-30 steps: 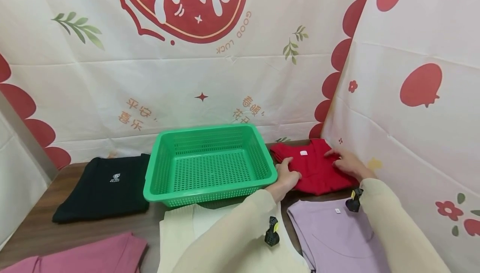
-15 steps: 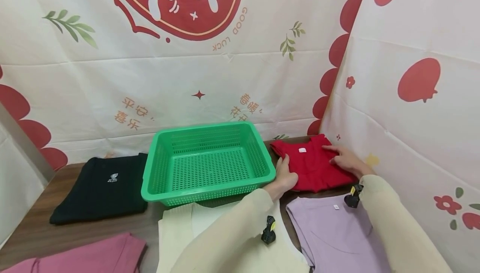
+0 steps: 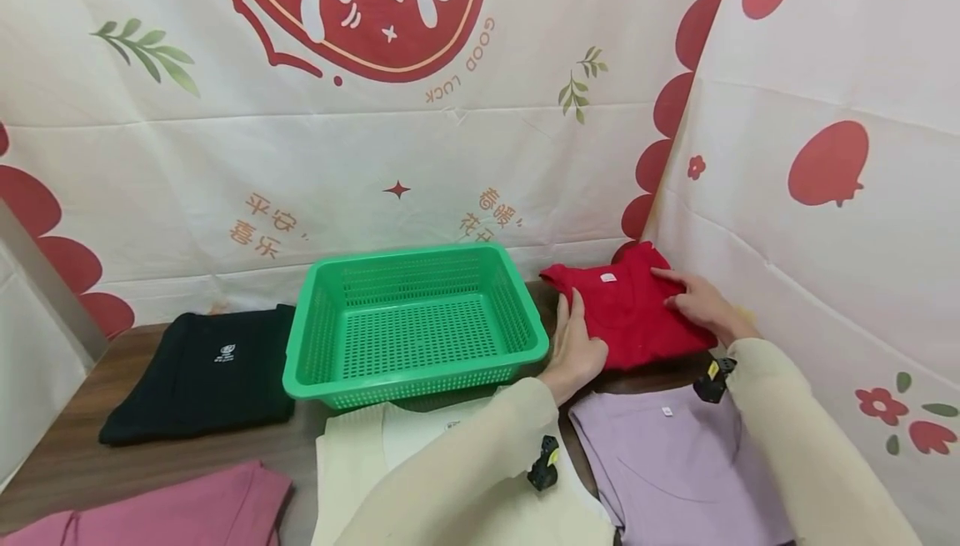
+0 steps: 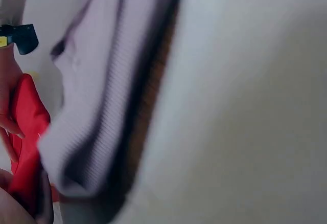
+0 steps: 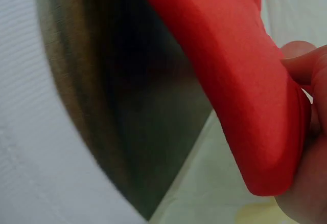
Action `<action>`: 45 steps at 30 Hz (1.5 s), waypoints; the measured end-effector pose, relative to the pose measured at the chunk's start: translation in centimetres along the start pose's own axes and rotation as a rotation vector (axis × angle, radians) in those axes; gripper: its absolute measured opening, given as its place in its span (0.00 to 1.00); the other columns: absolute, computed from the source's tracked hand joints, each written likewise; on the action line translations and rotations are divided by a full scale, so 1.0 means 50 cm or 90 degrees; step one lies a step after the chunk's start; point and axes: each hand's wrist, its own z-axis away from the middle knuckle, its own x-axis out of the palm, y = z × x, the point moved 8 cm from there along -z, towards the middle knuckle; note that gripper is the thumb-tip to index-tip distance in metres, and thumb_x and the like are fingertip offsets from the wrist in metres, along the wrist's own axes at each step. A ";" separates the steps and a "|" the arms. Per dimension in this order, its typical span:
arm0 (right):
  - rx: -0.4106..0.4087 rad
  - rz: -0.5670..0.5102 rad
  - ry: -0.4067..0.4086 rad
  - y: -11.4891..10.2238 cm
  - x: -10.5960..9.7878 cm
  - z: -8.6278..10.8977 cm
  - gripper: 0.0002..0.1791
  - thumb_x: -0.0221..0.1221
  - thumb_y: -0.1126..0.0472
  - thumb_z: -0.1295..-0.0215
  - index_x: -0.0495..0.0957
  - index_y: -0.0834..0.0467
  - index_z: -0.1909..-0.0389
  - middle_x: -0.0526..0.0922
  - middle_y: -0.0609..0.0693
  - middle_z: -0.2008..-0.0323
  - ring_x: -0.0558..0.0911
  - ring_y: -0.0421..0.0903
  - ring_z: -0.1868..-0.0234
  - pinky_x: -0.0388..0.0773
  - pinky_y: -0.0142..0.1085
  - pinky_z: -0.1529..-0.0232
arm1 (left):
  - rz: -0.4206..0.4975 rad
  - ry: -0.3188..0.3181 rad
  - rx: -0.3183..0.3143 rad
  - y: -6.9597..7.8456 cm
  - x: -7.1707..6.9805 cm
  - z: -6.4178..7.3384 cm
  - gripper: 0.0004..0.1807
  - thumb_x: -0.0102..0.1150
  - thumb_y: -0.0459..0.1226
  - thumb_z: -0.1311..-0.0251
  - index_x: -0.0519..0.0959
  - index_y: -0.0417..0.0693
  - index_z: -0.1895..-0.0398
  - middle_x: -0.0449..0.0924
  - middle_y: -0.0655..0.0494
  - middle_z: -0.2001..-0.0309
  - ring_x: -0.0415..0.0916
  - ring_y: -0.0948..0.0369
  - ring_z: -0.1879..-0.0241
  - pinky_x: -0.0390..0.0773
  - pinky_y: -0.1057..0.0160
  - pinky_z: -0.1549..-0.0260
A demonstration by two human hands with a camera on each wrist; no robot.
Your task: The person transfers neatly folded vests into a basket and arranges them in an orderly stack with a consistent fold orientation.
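A folded red T-shirt (image 3: 628, 317) with a small white neck label lies between both hands at the back right, right of the green basket. My left hand (image 3: 576, 353) grips its left edge, with the underside fingers hidden. On the opposite edge, my right hand (image 3: 703, 306) pinches the cloth, thumb on top. The right wrist view has the red T-shirt (image 5: 240, 86) raised above the tabletop, its rounded fold hanging down. Part of the same T-shirt (image 4: 30, 121) appears at the far left of the left wrist view.
The green basket (image 3: 415, 375) stands left of the left hand. Around it lie a folded black shirt (image 3: 202, 379), a pink one (image 3: 180, 513), a cream one (image 3: 352, 463) under the left forearm, and a lilac one (image 3: 660, 463). Printed curtains (image 3: 465, 154) rise close behind and at right.
The red T-shirt has come up a little from the table between both hands, its near edge moving away from the lilac shirt. The basket and other shirts stay put.
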 end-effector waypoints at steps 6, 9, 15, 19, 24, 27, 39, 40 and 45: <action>-0.031 0.011 0.021 -0.032 -0.027 -0.001 0.39 0.55 0.68 0.33 0.57 0.61 0.20 0.54 0.77 0.24 0.57 0.75 0.27 0.64 0.67 0.34 | 0.057 -0.003 -0.004 0.030 -0.007 0.015 0.49 0.54 0.33 0.38 0.47 0.62 0.15 0.42 0.64 0.15 0.49 0.58 0.18 0.66 0.54 0.25; -0.045 0.025 0.028 -0.048 -0.038 -0.004 0.38 0.55 0.69 0.33 0.58 0.61 0.21 0.55 0.76 0.25 0.58 0.74 0.29 0.66 0.64 0.37 | 0.073 -0.003 -0.016 0.041 -0.009 0.018 0.49 0.55 0.33 0.37 0.47 0.65 0.15 0.42 0.66 0.15 0.50 0.58 0.18 0.67 0.54 0.26; -0.045 0.042 0.040 -0.076 -0.055 -0.008 0.39 0.57 0.66 0.32 0.58 0.59 0.20 0.58 0.75 0.26 0.63 0.71 0.34 0.74 0.49 0.49 | 0.102 0.020 -0.042 0.068 -0.029 0.017 0.50 0.56 0.32 0.38 0.48 0.69 0.16 0.43 0.66 0.16 0.50 0.58 0.19 0.67 0.54 0.26; -0.040 0.032 0.051 -0.091 -0.065 -0.009 0.41 0.59 0.65 0.32 0.57 0.57 0.19 0.59 0.74 0.28 0.65 0.68 0.39 0.76 0.39 0.58 | 0.103 0.027 -0.031 0.097 -0.049 0.018 0.51 0.58 0.33 0.39 0.47 0.68 0.16 0.42 0.66 0.16 0.51 0.58 0.19 0.69 0.54 0.27; -0.056 0.027 0.080 -0.117 -0.078 -0.010 0.39 0.58 0.65 0.31 0.59 0.55 0.20 0.60 0.74 0.27 0.66 0.66 0.39 0.73 0.37 0.60 | 0.083 0.028 -0.011 0.125 -0.084 0.015 0.52 0.62 0.35 0.39 0.47 0.68 0.15 0.43 0.67 0.16 0.51 0.58 0.20 0.73 0.54 0.30; -0.058 0.017 0.085 -0.137 -0.084 -0.007 0.38 0.57 0.64 0.29 0.58 0.54 0.19 0.59 0.74 0.26 0.65 0.67 0.38 0.74 0.37 0.60 | 0.077 0.025 -0.004 0.131 -0.109 0.013 0.52 0.64 0.35 0.38 0.47 0.67 0.15 0.45 0.67 0.17 0.53 0.59 0.21 0.76 0.54 0.34; -0.066 -0.090 0.098 -0.249 -0.073 0.006 0.37 0.59 0.62 0.28 0.60 0.53 0.20 0.59 0.69 0.25 0.65 0.61 0.36 0.78 0.28 0.63 | 0.087 0.003 0.028 0.125 -0.229 0.011 0.54 0.66 0.33 0.38 0.45 0.64 0.15 0.48 0.60 0.17 0.56 0.55 0.24 0.83 0.54 0.44; -0.072 -0.092 0.103 -0.259 -0.070 0.005 0.37 0.59 0.62 0.29 0.60 0.54 0.20 0.59 0.69 0.25 0.65 0.62 0.36 0.78 0.27 0.63 | 0.087 0.002 0.030 0.122 -0.241 0.011 0.53 0.66 0.33 0.37 0.45 0.64 0.15 0.48 0.60 0.17 0.56 0.54 0.24 0.83 0.54 0.44; -0.086 -0.107 0.110 -0.313 -0.044 0.000 0.38 0.60 0.61 0.30 0.61 0.51 0.20 0.61 0.68 0.25 0.67 0.62 0.36 0.78 0.27 0.63 | 0.115 -0.004 0.025 0.097 -0.306 0.010 0.51 0.63 0.33 0.35 0.45 0.63 0.15 0.46 0.59 0.16 0.57 0.53 0.25 0.84 0.54 0.46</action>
